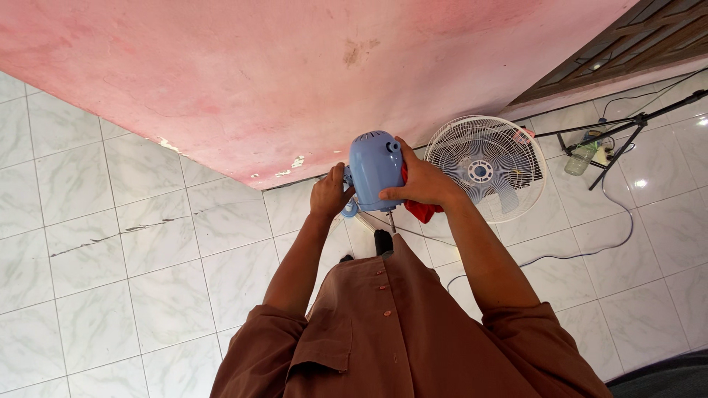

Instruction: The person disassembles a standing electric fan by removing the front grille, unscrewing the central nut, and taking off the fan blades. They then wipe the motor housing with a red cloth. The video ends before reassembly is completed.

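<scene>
I hold a light blue fan motor housing (375,169) up in front of me, its vented end toward the pink wall. My right hand (422,183) wraps its right side and also holds a red cloth (422,210) against it. My left hand (330,196) grips the left side by a small blue knob. A thin metal shaft sticks down out of the housing's underside.
A white fan grille with pale blue blades (487,169) leans against the pink wall (295,81). A black tripod stand (627,129), a plastic bottle (581,156) and a grey cable (590,250) lie on the white marbled floor tiles to the right.
</scene>
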